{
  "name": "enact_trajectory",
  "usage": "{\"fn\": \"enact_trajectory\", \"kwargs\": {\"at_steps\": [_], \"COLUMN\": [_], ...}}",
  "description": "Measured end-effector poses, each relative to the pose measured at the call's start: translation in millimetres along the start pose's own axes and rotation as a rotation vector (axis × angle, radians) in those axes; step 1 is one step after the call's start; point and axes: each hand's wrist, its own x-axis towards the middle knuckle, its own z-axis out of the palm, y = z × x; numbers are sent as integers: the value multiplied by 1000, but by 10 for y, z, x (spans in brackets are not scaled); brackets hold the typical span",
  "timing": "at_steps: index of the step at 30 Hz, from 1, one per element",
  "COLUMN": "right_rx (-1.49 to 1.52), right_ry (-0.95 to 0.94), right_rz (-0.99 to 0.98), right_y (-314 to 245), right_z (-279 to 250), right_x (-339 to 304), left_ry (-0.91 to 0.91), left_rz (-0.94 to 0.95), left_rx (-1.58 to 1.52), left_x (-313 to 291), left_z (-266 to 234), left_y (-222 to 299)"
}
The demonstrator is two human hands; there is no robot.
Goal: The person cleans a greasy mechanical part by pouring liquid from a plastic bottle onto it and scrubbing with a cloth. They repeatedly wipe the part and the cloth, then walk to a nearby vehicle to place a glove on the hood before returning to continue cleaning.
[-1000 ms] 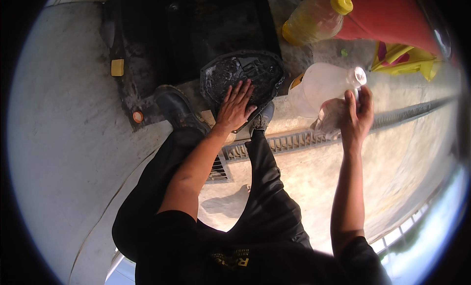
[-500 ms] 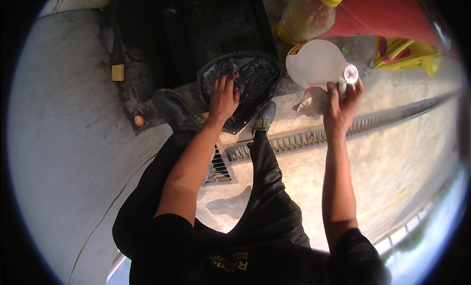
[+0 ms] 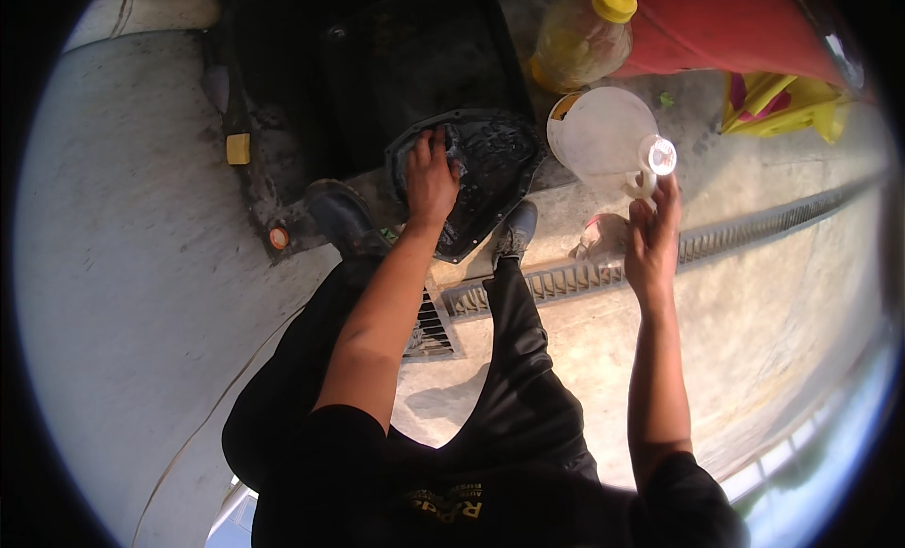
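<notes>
A black, wide-rimmed pan (image 3: 500, 171), looking like an engine oil pan with a wet, dark inside, rests tilted at the near edge of a large black tray (image 3: 424, 58). My left hand (image 3: 434, 185) reaches into it, fingers curled over a small dark greyish wad, whose kind I cannot make out. To the right stands a whitish translucent plastic jug (image 3: 603, 138) with a pale cap and a loop handle. Just below that handle is my right hand (image 3: 653, 241), fingers stretched and slightly apart, the fingertips close to the cap and holding nothing visible.
Behind the jug stands a clear bottle (image 3: 580, 43) with a yellow cap, beside a red surface (image 3: 735, 24). A yellow bag (image 3: 782, 105) lies at right. A yellow block (image 3: 238, 149) and an orange-rimmed cap (image 3: 279, 238) sit at left. A drain grate (image 3: 566, 282) crosses the floor.
My right hand has come away from the jug's handle and moved slightly down. My left hand has shifted a little within the pan, still on the dark wad.
</notes>
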Motion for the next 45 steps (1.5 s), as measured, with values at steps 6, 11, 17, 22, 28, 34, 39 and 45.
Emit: {"fn": "enact_trajectory", "kwargs": {"at_steps": [6,11,17,22,28,34,39,45], "right_rx": [405,249,112,-34,-131,-91,-174,-121], "right_ry": [217,-60,-270,-234,-346,-325,-415,-381], "right_rz": [145,454,397,444,338,220,261,259], "right_y": [-7,-44,283,355,704,768,742,664], "right_z": [-146,129,1022,1576,1903,1944,1840,1916], "right_x": [-201,-536,-507,21,107,59,155,140], "left_ry": [6,17,47,-50,-276,-317,-315,-142], "left_rz": [-1,3,17,-17,17,97,207,46], "left_rx": [-37,3,81,12,94,122,75,84], "left_x": [65,134,82,-224,-606,-689,-517,-451], "left_z": [-19,3,30,191,173,199,138,201], "left_y": [-87,-108,-33,-58,-29,-52,-76,-104]}}
